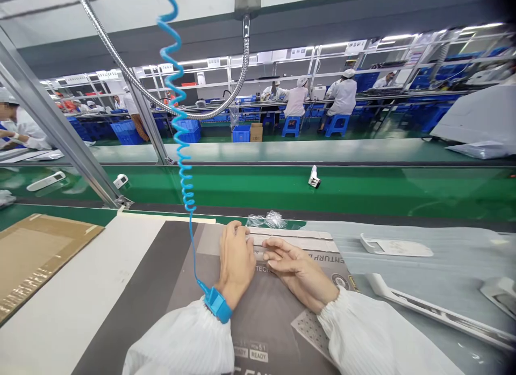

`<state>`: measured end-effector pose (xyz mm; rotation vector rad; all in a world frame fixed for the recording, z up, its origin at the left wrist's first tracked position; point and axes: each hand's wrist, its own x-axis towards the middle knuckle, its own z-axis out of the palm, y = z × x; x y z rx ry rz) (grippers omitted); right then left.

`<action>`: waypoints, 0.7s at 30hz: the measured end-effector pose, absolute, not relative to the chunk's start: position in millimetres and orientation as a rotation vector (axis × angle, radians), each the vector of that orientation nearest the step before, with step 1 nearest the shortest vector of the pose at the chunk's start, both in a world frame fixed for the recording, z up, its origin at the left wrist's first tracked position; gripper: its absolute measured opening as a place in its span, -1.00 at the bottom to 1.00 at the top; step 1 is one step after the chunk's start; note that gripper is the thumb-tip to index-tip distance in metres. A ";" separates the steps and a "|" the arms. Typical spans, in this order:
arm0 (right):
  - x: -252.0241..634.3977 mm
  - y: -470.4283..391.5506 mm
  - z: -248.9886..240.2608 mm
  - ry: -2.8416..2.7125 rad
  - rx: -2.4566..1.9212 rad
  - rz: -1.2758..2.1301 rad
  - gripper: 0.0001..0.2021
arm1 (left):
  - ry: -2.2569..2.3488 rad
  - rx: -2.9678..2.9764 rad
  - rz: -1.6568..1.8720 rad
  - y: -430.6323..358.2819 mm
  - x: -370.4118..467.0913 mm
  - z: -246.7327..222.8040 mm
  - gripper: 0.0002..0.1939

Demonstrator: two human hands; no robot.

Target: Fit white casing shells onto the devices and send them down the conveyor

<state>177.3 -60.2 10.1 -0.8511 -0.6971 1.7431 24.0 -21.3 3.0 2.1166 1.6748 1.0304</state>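
Apparently to keep the dark grey, flat printed cardboard piece (258,299) steady, the left hand (237,259) is resting on its far part, its bent fingers lying close together. The right hand (300,273) is hovering or lightly touching just beside it, fingers loosely curled and half open; whether either is pinching anything, I cannot tell. The cardboard is lying at the lower centre of the frame, probably laid flat so the grey-covered bench (435,278) is supporting it. It is showing a matt face, pale lettering that is reading upside down near the far edge, "READY" labels lower down and a lighter strip (298,239) beyond the fingers.
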 end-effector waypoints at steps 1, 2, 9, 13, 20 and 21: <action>177.5 -60.0 9.8 -0.690 -0.852 1.741 -0.61 | 1.675 2.112 1.031 -21.5 24.1 3.5 -0.84; 177.7 -59.8 9.5 -0.688 -0.855 1.737 -0.60 | 1.672 2.108 1.033 -21.8 24.3 4.2 -0.84; 176.5 -61.3 11.6 -0.703 -0.924 1.707 -0.60 | 1.608 2.052 1.100 -23.9 27.2 8.8 -0.84; 175.0 -62.6 14.3 -0.716 -0.968 1.687 -0.60 | 1.622 2.034 1.103 -24.8 27.2 11.6 -0.82; 181.3 -52.7 -7.0 -0.714 -1.126 1.675 -0.56 | 1.558 2.030 1.182 -29.0 26.3 17.6 -0.74; 181.5 -51.3 -12.5 -0.706 -1.138 1.651 -0.59 | 1.567 2.021 1.182 -29.5 26.6 19.0 -0.76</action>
